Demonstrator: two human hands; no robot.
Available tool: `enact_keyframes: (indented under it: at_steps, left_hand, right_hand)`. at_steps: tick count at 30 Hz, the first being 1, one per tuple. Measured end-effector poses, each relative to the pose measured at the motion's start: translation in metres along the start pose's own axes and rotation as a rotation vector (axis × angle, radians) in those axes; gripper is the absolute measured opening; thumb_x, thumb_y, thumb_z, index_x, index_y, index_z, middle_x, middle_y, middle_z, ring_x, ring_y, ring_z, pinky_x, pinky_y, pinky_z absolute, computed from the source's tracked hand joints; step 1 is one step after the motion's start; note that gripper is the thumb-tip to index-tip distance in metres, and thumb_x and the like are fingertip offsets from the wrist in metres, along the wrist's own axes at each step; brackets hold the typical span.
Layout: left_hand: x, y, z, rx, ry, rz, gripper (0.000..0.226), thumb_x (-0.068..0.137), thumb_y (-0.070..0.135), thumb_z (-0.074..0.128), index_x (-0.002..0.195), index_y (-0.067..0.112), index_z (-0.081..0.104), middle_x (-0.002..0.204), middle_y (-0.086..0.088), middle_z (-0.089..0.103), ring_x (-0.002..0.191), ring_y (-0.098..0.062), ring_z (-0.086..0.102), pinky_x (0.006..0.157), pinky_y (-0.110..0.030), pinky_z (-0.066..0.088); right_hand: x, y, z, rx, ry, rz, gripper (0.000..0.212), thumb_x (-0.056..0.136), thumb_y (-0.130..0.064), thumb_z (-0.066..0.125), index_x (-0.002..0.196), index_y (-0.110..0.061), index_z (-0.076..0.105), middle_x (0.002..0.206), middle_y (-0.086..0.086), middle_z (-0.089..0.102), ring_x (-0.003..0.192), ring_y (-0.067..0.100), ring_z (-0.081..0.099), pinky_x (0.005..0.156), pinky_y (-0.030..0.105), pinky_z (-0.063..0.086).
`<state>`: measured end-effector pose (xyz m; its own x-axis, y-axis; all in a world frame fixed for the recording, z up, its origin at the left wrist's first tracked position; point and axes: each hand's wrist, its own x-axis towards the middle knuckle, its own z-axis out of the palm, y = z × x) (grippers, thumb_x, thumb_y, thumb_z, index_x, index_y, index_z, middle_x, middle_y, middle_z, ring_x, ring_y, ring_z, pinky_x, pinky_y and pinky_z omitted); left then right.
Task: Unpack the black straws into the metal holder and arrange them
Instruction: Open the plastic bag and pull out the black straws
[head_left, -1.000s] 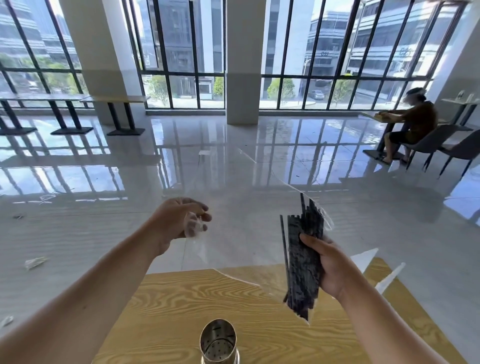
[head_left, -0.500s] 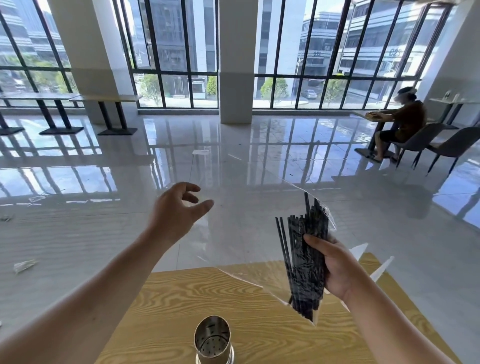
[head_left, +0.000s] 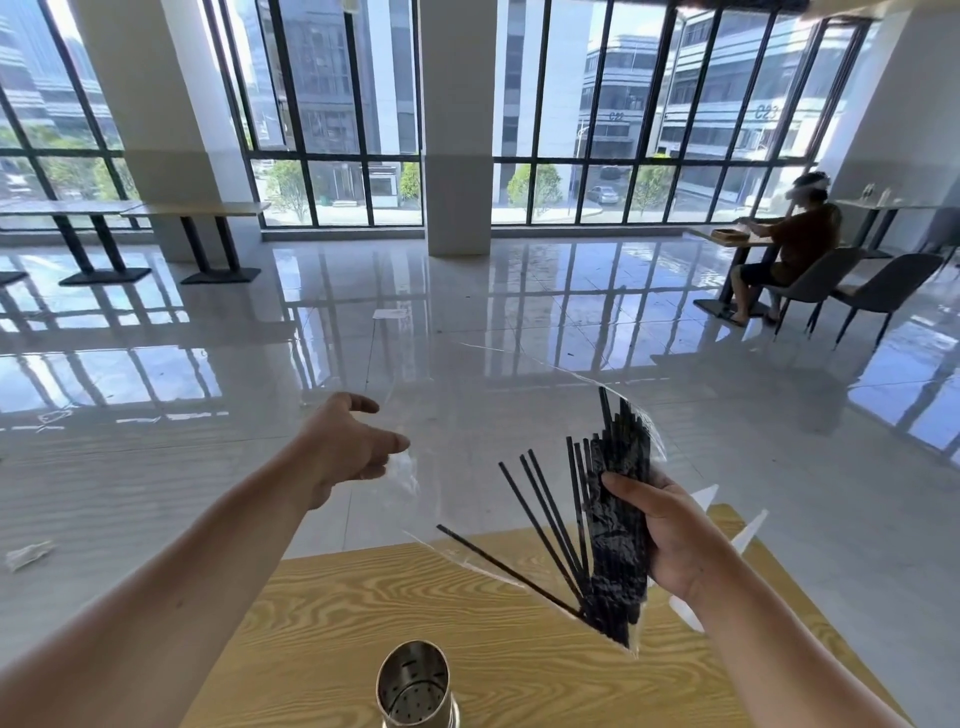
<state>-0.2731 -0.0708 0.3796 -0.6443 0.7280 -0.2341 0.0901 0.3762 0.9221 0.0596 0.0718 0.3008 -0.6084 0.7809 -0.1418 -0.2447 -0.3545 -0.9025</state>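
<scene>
The wooden worktop (head_left: 337, 623) is filling the bottom of the view, around 6 o'clock. Above it a clear wrapper (head_left: 493, 441) is billowing open, its torn edge spreading toward 10 o'clock. Inside it the black straws (head_left: 615, 561) are standing nearly upright, their long axis running from 12 to 6, with a few loose ones fanning out toward 10. The right grip (head_left: 670, 535) is clenching the bundle at mid-length through the film. The left grip (head_left: 348, 447), fingers loose and holding nothing, is hovering at 9 o'clock from the bundle, just beside the film's edge. The metal holder (head_left: 415, 691), mouth up, is sitting on the worktop at 7 o'clock from the right grip. I judge the straws' lower ends are needing to swing down and left to reach it. No printing is showing on the wrapper or the holder, and the lettering on the building outside is too small to trust.
</scene>
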Motion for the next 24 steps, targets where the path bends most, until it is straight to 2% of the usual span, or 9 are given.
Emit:
enact_keyframes:
  at_steps: [3,5,10,13,15,17,19,21,24]
  left_hand:
    - [0.0,-0.002,0.002,0.078,-0.044,0.04,0.044,0.083,-0.002,0.086,0.119,0.009,0.065,0.084,-0.012,0.07,0.06,-0.019,0.066,0.057,-0.03,0.058]
    - [-0.002,-0.001,0.002,0.177,-0.074,0.045,0.046,0.083,0.002,0.086,0.122,0.013,0.064,0.09,-0.012,0.073,0.06,-0.019,0.064,0.055,-0.03,0.056]
    - [0.0,0.005,0.005,0.305,-0.061,0.074,0.08,0.072,0.033,0.097,0.134,0.027,0.047,0.12,-0.011,0.071,0.089,-0.028,0.067,0.06,-0.033,0.048]
    - [0.002,0.01,0.006,0.281,-0.035,0.067,0.076,0.071,0.038,0.097,0.132,0.025,0.053,0.129,-0.008,0.064,0.105,-0.028,0.062,0.061,-0.033,0.047]
    - [0.003,0.014,0.004,0.282,-0.078,0.027,0.066,0.073,0.042,0.095,0.125,0.025,0.058,0.12,-0.004,0.069,0.092,-0.02,0.059,0.06,-0.031,0.048]
    - [0.004,0.018,0.003,0.32,-0.141,0.008,0.05,0.075,0.041,0.094,0.113,0.021,0.067,0.098,0.001,0.081,0.075,-0.015,0.057,0.056,-0.027,0.044]
    - [0.007,0.022,0.004,0.371,-0.169,0.041,0.029,0.076,0.036,0.094,0.092,0.016,0.079,0.079,0.006,0.082,0.076,-0.013,0.064,0.066,-0.028,0.048]
    - [0.009,0.024,0.005,0.4,-0.168,0.065,0.021,0.075,0.033,0.094,0.079,0.015,0.085,0.08,0.001,0.083,0.096,-0.019,0.072,0.093,-0.035,0.049]
    - [0.01,0.026,0.009,0.385,-0.163,0.078,0.026,0.076,0.037,0.093,0.086,0.013,0.086,0.091,-0.005,0.082,0.1,-0.02,0.071,0.098,-0.037,0.047]
  right_hand:
    - [-0.001,0.001,-0.001,0.007,0.003,-0.002,0.036,0.068,-0.019,0.093,0.103,-0.019,0.083,0.088,0.014,0.077,0.074,0.03,0.076,0.065,0.044,0.064]
    - [-0.001,0.001,-0.002,0.008,-0.003,-0.001,0.036,0.069,-0.019,0.093,0.104,-0.019,0.083,0.088,0.014,0.077,0.074,0.03,0.076,0.064,0.044,0.064]
    - [-0.002,-0.004,0.001,-0.026,-0.049,0.014,0.056,0.059,-0.026,0.104,0.109,-0.018,0.081,0.09,0.014,0.076,0.076,0.03,0.075,0.065,0.043,0.063]
    - [-0.003,-0.008,0.002,-0.03,-0.077,0.019,0.062,0.054,-0.027,0.107,0.109,-0.017,0.08,0.088,0.014,0.075,0.075,0.029,0.074,0.064,0.043,0.062]
    - [-0.004,-0.011,0.002,-0.022,-0.085,0.021,0.056,0.058,-0.024,0.104,0.109,-0.017,0.08,0.088,0.014,0.074,0.074,0.03,0.073,0.063,0.043,0.062]
    - [-0.005,-0.013,0.002,-0.014,-0.084,0.018,0.044,0.068,-0.019,0.096,0.108,-0.016,0.08,0.088,0.015,0.073,0.074,0.03,0.073,0.063,0.043,0.062]
    - [-0.005,-0.014,0.001,-0.011,-0.077,0.016,0.035,0.073,-0.015,0.089,0.106,-0.016,0.08,0.088,0.015,0.073,0.074,0.03,0.073,0.063,0.044,0.063]
    - [-0.005,-0.014,0.0,-0.009,-0.074,0.018,0.033,0.074,-0.013,0.087,0.106,-0.015,0.079,0.088,0.016,0.072,0.074,0.03,0.072,0.064,0.044,0.063]
    - [-0.004,-0.014,-0.002,0.002,-0.081,0.02,0.034,0.073,-0.014,0.088,0.106,-0.015,0.078,0.089,0.016,0.072,0.074,0.031,0.072,0.064,0.044,0.063]
